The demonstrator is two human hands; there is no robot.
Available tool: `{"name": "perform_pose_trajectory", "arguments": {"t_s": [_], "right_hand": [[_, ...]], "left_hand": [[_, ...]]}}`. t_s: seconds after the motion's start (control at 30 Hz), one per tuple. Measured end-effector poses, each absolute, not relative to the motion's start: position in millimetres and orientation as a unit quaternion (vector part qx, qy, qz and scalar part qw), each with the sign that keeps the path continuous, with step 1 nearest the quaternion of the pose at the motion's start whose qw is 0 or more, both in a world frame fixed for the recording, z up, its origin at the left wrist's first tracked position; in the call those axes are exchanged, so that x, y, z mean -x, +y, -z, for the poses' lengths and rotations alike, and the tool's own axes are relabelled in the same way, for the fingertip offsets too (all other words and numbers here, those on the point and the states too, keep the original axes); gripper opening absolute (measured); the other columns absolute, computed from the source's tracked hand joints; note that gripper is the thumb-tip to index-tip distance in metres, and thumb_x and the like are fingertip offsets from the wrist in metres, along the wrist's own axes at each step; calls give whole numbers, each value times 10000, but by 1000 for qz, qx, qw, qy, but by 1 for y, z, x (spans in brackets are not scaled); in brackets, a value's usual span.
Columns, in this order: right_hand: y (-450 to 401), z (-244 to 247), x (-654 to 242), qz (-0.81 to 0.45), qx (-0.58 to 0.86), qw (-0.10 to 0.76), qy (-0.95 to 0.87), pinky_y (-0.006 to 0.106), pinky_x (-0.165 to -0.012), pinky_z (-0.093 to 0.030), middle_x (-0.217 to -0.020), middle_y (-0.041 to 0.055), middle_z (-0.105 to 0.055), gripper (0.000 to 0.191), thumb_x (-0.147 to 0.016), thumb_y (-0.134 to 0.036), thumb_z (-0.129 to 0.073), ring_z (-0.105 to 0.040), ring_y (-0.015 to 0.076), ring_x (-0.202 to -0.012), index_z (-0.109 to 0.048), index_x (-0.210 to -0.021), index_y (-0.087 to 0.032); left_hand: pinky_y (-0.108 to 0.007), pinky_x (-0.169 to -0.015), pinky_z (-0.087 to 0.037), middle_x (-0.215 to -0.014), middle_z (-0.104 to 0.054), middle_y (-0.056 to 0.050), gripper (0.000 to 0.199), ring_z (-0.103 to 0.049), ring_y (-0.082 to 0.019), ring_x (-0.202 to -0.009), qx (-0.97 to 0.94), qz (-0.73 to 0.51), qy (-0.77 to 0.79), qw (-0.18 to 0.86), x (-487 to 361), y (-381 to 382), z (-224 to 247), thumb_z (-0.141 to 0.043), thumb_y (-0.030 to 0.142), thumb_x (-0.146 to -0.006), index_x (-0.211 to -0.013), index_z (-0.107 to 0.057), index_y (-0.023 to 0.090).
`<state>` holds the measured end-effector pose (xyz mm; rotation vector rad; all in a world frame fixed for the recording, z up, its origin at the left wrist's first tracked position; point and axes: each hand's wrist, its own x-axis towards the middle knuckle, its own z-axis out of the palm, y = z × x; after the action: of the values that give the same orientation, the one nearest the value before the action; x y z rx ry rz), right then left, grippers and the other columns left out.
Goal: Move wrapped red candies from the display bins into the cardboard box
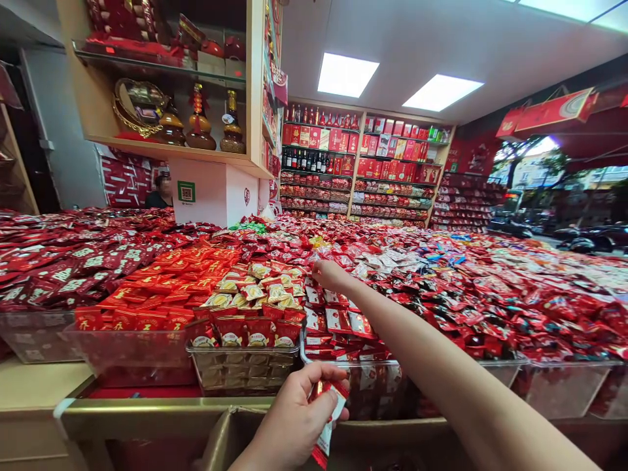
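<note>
From my remote station I counted one left hand (pixel 299 409), one right hand (pixel 333 276), three gourd bottles (pixel 199 139), one QR code (pixel 186 192), and packets (pixel 245 330) beyond counting.

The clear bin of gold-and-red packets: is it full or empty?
Full: gold-and-red packets heap above the bin's rim.

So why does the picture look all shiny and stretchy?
Head view: the ceiling lights glare plain white, and the gold rail shines. Head view again: a wide lens probably makes the right arm look so long. Same head view: packets near the right edge look smeary.
</note>
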<state>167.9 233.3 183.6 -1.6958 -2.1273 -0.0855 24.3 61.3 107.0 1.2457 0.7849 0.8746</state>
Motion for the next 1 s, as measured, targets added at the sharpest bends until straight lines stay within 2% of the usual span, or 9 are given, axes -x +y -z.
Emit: {"name": "perform_pose_trajectory", "arguments": {"t_s": [0.1, 0.17, 0.27, 0.33, 0.4, 0.5, 0.73, 1.0], "right_hand": [[216, -200, -169, 78, 615, 261, -740, 243, -657, -379, -902, 124, -608, 201, -840, -204, -367, -550, 179, -818, -536, -901, -114], [190, -207, -169, 100, 588, 295, -746, 242, -686, -381, -920, 112, -599, 199, -862, -211, -336, -540, 162, -829, -493, -936, -114], [133, -202, -167, 134, 469, 348, -801, 259, -713, -396, -883, 89, -602, 119, -848, -176, -378, -537, 147, -811, -478, -886, -126], [91, -186, -167, 150, 387, 348, -840, 285, -709, -412, -872, 88, -604, 108, -845, -147, -372, -531, 151, -804, -479, -836, -138], [55, -166, -167, 162, 321, 309, -880, 305, -739, -421, -949, 99, -598, 120, -849, -143, -367, -514, 165, -863, -487, -849, -138], [22, -140, -172, 200, 297, 256, -898, 358, -806, -407, -1125, 126, -535, 194, -860, -140, -332, -438, 223, -1024, -519, -909, -119], [18, -115, -181, 220, 301, 339, -863, 312, -605, -414, -769, 85, -596, 235, -863, -134, -345, -472, 167, -722, -563, -934, -87], [14, -116, -185, 344, 220, 340, -847, 316, -569, -374, -669, 37, -593, 112, -737, -99, -525, -478, 140, -639, -612, -802, -70]], "left_hand": [[-237, -554, -439, -760, -648, -31, 298, -597, -132, -576, -539, -372, 346, 672, -22, 61, -110, -613, 370, -678, -879, -599, 149], [-235, -530, -429, -793, -662, -54, 399, -622, -157, -592, -506, -367, 349, 698, -19, 59, -116, -549, 488, -704, -903, -594, 145], [-269, -556, -449, -849, -671, -99, 564, -637, -188, -624, -431, -372, 316, 759, -14, 54, -127, -375, 611, -743, -933, -591, 125], [-290, -560, -459, -848, -677, -105, 626, -637, -203, -627, -396, -376, 277, 790, -13, 52, -131, -317, 642, -744, -953, -592, 120], [-297, -580, -468, -812, -689, -80, 552, -638, -209, -647, -376, -384, 266, 800, -15, 51, -130, -402, 598, -741, -960, -602, 132], [-280, -669, -468, -752, -706, -36, 346, -635, -209, -737, -374, -411, 315, 770, -22, 50, -124, -585, 422, -709, -897, -642, 137], [-278, -742, -453, -834, -715, -14, 265, -591, -225, -909, -372, -395, 366, 756, -31, 46, -120, -572, 338, -725, -886, -659, 146], [-284, -823, -422, -799, -710, -53, 267, -616, -215, -848, -354, -366, 324, 797, -36, 48, -114, -575, 295, -723, -912, -658, 126]]}}
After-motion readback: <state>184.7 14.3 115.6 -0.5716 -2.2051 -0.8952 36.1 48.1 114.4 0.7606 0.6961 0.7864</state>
